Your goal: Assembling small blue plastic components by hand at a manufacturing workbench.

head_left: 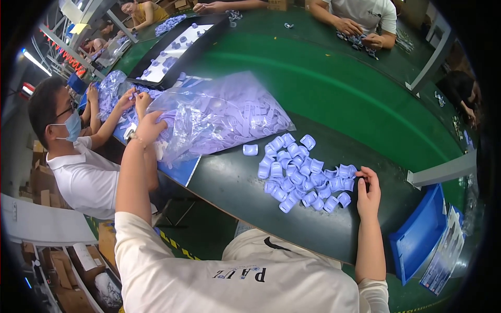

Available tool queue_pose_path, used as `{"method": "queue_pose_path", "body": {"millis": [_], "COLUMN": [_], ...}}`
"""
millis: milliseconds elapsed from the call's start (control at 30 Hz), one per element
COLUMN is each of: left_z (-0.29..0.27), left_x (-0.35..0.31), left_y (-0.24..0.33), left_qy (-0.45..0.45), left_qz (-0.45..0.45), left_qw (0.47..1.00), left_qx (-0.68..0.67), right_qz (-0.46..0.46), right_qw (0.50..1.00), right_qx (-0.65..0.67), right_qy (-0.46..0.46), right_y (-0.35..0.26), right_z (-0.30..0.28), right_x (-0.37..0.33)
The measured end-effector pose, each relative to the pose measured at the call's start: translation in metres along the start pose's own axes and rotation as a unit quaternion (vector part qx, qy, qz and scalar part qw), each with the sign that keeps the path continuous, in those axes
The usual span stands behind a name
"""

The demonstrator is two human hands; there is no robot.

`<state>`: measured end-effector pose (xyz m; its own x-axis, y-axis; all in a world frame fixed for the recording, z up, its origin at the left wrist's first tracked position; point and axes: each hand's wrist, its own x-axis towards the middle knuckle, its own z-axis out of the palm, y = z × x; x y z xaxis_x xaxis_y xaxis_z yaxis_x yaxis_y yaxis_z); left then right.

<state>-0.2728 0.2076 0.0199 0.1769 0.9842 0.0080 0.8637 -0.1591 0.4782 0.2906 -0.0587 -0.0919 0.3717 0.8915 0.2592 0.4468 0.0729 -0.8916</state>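
A large clear plastic bag [229, 112] full of light purple strap-like pieces lies on the table, left of centre. My left hand [150, 129] is at the bag's left end, fingers curled in among the plastic and the purple pieces. What exactly those fingers hold is hidden. On the dark tabletop right of the bag spreads a loose pile of curved purple plastic pieces [302, 175], roughly ring-shaped with slots. My right hand [368, 190] rests at the pile's right edge, its fingers apart and bent, fingertips beside the outermost pieces.
A blue bin [417, 235] stands at the right table end, with a printed sheet [443, 255] against it. Beyond the bag lies a black tray [182, 49] with purple parts. A masked co-worker [78, 151] sits close on my left, handling purple pieces. Other people work across the green floor.
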Motion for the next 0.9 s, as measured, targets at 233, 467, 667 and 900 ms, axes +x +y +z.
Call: {"method": "queue_pose_path", "body": {"millis": [233, 467, 667, 900], "left_z": [-0.028, -0.034, 0.093, 0.273], "left_x": [-0.026, -0.028, -0.039, -0.044], "left_y": [0.01, 0.135, 0.296, 0.419], "left_qy": [0.114, 0.068, -0.104, -0.253], "left_qz": [-0.002, 0.144, 0.36, 0.503], "left_qw": [0.991, 0.97, 0.899, 0.808], "left_qx": [-0.07, -0.184, -0.227, -0.174], "right_qz": [-0.016, -0.052, 0.007, 0.052], "right_qw": [0.999, 0.995, 0.975, 0.942], "right_qx": [-0.042, -0.073, 0.123, 0.191], "right_qy": [0.002, 0.039, 0.185, 0.27], "right_y": [0.001, -0.005, -0.003, 0.01], "right_z": [0.0, -0.005, -0.028, -0.051], "right_x": [0.0, 0.004, 0.009, 0.02]}}
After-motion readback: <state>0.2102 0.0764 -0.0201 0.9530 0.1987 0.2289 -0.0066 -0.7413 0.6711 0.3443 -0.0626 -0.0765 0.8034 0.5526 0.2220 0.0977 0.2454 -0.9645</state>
